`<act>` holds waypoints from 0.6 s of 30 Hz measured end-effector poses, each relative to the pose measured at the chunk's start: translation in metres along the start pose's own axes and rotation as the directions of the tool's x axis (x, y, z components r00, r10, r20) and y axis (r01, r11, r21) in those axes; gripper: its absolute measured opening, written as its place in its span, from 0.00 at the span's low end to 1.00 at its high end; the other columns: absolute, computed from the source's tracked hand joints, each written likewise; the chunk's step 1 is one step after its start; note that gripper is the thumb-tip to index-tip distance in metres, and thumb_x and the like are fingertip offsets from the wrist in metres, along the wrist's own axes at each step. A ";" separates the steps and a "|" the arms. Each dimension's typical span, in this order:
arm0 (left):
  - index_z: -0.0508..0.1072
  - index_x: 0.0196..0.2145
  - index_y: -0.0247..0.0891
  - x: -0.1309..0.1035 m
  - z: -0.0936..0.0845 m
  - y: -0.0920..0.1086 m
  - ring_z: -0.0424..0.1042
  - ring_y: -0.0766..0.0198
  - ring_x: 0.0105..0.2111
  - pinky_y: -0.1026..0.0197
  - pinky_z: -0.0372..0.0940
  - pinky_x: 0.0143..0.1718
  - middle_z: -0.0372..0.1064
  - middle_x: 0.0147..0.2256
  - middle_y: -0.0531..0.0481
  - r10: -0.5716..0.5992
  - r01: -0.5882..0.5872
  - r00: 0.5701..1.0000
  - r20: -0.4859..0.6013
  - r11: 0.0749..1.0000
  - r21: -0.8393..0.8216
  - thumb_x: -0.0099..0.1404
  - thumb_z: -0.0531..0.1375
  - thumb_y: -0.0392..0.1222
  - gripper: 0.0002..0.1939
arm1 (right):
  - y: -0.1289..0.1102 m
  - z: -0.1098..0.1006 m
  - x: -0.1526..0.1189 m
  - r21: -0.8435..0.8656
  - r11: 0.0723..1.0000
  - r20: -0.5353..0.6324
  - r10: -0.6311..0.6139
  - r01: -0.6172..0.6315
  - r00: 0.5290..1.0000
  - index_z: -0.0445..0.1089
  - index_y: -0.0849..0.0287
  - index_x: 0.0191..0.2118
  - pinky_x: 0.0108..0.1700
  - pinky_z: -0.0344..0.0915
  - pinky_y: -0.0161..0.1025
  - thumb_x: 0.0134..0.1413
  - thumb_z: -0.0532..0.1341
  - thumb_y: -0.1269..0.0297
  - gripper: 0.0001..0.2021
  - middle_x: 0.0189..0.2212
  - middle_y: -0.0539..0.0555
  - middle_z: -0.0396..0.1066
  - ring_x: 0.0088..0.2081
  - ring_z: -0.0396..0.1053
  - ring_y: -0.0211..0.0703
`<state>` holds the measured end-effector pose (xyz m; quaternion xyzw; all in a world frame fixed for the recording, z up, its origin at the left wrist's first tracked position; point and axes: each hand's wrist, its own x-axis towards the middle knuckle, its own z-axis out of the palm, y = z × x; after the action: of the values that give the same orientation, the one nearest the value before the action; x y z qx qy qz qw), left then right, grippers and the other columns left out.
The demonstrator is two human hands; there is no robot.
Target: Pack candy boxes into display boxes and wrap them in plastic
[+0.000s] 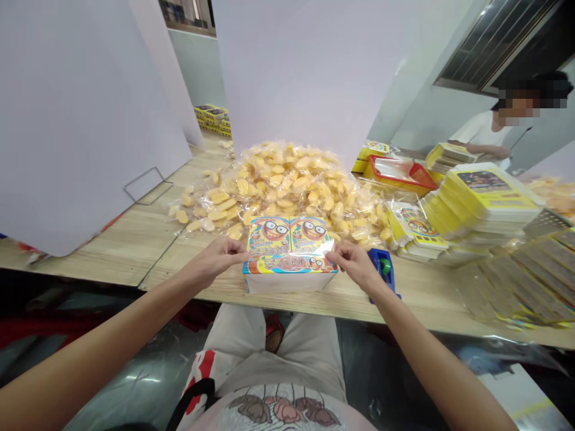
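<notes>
A colourful display box point(291, 263) with cartoon faces in glasses sits near the table's front edge, directly before me. Shiny clear plastic film point(331, 245) shows around it. At the box's left upper edge, my left hand point(223, 256) is closed in a pinch on the film. My right hand point(354, 261) pinches the film at the opposite side, thumb and fingers together. Behind the box lies a big heap of yellow oval pieces point(287, 179) in clear wrappers. Just right of my right hand stands a blue tape dispenser point(384, 272) with a green core, partly behind my forearm.
Stacks of yellow-edged printed cards point(487, 197) fill the right side, with a red tray point(399, 173) behind them. White panels point(305, 72) rise at the back and left. A bent wire stand point(148, 187) rests at left. A co-worker point(483, 134) is at the far right.
</notes>
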<state>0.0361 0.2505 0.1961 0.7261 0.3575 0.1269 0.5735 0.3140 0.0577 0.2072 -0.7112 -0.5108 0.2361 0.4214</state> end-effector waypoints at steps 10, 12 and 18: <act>0.66 0.18 0.36 -0.003 0.003 0.001 0.54 0.68 0.24 0.64 0.48 0.28 0.57 0.19 0.56 0.018 -0.018 1.000 -0.011 1.000 -0.017 0.47 0.64 0.54 0.19 | 0.011 0.001 -0.001 -0.114 0.990 -0.046 -0.084 0.078 0.995 0.60 0.57 0.19 0.29 0.54 0.37 0.55 0.63 0.54 0.20 0.23 0.48 0.59 0.26 0.58 0.38; 0.65 0.18 0.36 -0.003 0.003 0.000 0.54 0.68 0.24 0.64 0.48 0.28 0.57 0.19 0.56 0.013 -0.013 1.000 -0.015 1.000 -0.011 0.47 0.64 0.54 0.18 | 0.010 0.003 -0.001 -0.153 0.983 -0.072 -0.117 0.105 0.991 0.59 0.57 0.20 0.29 0.54 0.38 0.55 0.63 0.55 0.19 0.24 0.49 0.60 0.27 0.58 0.38; 0.64 0.18 0.36 -0.005 0.006 0.003 0.53 0.68 0.23 0.63 0.45 0.27 0.55 0.19 0.56 0.022 -0.022 1.000 -0.001 1.000 -0.004 0.49 0.63 0.53 0.18 | 0.017 0.002 -0.003 -0.157 0.979 -0.052 -0.141 0.132 0.989 0.60 0.57 0.20 0.30 0.55 0.38 0.57 0.62 0.55 0.19 0.25 0.49 0.60 0.27 0.59 0.39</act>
<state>0.0366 0.2427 0.1982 0.7286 0.3498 0.1342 0.5733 0.3201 0.0540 0.1919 -0.7117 -0.5616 0.1443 0.3967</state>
